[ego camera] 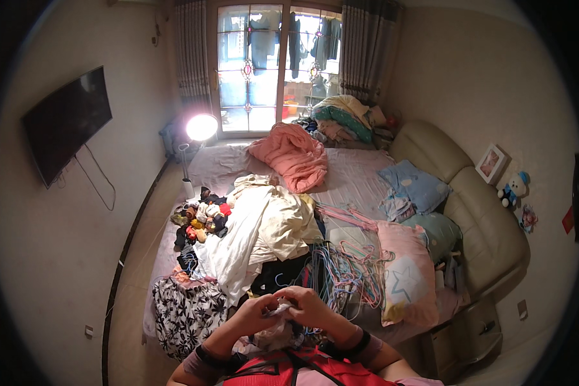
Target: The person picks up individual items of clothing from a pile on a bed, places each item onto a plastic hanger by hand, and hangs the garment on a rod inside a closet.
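Observation:
My left hand (257, 312) and my right hand (305, 305) meet in front of my chest, both gripping a small white cloth (281, 309). The cloth is bunched between the fingers, and its kind is hard to tell. Just below hangs or lies a pale crumpled fabric (272, 336), partly hidden by my wrists. Beyond my hands, a heap of white and cream clothes (265, 217) lies on the bed. Left of my left forearm is a black-and-white floral garment (190, 311). Tangled coloured hangers (342, 270) lie to the right of my hands.
Rolled socks (205, 217) are piled beside a lit lamp (201, 128). A pink quilt (292, 157) lies across the bed's far part. A pink star pillow (407, 272) and a blue pillow (412, 186) rest near the padded headboard (482, 227). A television (67, 125) hangs on the left wall.

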`<state>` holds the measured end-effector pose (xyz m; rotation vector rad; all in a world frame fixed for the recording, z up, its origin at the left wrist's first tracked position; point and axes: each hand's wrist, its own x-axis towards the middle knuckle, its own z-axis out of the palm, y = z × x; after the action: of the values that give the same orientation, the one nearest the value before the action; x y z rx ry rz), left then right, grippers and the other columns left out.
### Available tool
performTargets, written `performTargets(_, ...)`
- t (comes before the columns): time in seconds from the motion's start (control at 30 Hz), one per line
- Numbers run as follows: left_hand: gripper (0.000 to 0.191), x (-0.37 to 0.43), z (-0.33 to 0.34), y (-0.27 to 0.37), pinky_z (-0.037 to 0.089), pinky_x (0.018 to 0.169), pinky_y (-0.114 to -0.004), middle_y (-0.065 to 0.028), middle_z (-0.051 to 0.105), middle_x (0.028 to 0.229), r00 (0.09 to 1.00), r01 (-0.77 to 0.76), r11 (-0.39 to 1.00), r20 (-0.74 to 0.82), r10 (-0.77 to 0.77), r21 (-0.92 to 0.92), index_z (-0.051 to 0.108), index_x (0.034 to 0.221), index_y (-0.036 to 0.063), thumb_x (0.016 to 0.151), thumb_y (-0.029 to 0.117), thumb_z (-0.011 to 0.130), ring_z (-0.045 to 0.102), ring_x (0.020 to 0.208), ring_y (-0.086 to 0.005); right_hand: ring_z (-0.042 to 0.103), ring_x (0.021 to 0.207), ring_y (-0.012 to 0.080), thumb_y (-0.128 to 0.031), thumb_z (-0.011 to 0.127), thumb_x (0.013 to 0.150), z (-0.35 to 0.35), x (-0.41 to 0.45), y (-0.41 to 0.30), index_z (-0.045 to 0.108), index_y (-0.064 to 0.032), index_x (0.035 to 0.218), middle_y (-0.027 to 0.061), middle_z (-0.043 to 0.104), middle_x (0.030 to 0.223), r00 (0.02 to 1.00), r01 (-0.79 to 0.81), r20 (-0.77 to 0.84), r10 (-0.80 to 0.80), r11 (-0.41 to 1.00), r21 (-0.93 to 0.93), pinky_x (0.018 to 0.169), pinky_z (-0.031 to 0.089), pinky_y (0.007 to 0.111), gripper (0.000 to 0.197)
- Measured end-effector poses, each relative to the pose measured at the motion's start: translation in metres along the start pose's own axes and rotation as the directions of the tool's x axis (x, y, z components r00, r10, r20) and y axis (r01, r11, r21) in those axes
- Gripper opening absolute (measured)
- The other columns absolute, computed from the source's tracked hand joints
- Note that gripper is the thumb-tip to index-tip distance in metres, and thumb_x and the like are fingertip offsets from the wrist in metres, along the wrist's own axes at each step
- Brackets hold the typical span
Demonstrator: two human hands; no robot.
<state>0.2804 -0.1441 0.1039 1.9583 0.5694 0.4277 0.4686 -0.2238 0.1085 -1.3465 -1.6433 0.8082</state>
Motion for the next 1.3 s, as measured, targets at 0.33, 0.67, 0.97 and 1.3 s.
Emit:
performTargets(0.33, 0.022, -0.030, -0.011, -0.077, 0.053, 0.067, -0.045, -0.0089, 0.063, 0.092, 0.926, 0.266, 0.754, -0.376, -0.028, 0.600, 0.063, 0.096, 0.0172, 0.074, 0.015, 0.065, 0.065, 0.079, -0.0342, 0.061, 0.074, 0.0244, 0.001, 0.062, 0.073, -0.043, -0.005, -0.016, 0.070, -0.0045, 0.094, 0.0099, 0.061, 0.081, 0.896, 0.241, -0.368, -0.250, 0.968, -0.072, 0.066, 0.049, 0.032, 0.023)
performTargets(0.67, 0.034, -0.008, -0.104, 0.010, 0.054, 0.073, -0.038, -0.0119, 0.065, 0.095, 0.771, 0.234, 0.840, -0.619, 0.146, 0.490, 0.064, 0.104, 0.0113, 0.074, -0.004, 0.059, 0.067, 0.086, -0.0295, 0.058, 0.071, 0.0227, 0.008, 0.058, 0.076, -0.093, -0.003, -0.018, 0.068, -0.0022, 0.084, 0.0107, 0.058, 0.078, 0.806, 0.097, -0.553, -0.213, 0.968, -0.232, 0.061, 0.045, 0.030, 0.017)
performTargets(0.97, 0.025, -0.005, -0.115, 0.054, 0.050, 0.078, -0.034, -0.0142, 0.063, 0.090, 0.798, 0.044, 0.925, -0.570, 0.195, 0.378, 0.065, 0.092, 0.0020, 0.069, -0.006, 0.059, 0.063, 0.085, -0.0280, 0.058, 0.069, 0.0194, 0.003, 0.054, 0.083, -0.101, -0.010, -0.004, 0.063, -0.0015, 0.088, 0.0111, 0.060, 0.080, 0.834, -0.074, -0.551, -0.035, 0.982, -0.174, 0.063, 0.046, 0.028, 0.012)
performTargets(1.3, 0.011, -0.020, -0.077, -0.034, 0.040, 0.054, -0.026, -0.0024, 0.059, 0.067, 0.907, 0.183, 0.959, -0.412, -0.081, 0.214, 0.065, 0.092, 0.0010, 0.088, 0.006, 0.056, 0.050, 0.060, -0.0097, 0.063, 0.079, 0.0300, -0.003, 0.054, 0.075, -0.063, -0.014, 0.034, 0.067, -0.0008, 0.090, 0.0156, 0.062, 0.086, 0.967, -0.181, -0.196, 0.160, 0.978, -0.098, 0.073, 0.050, 0.036, 0.020)
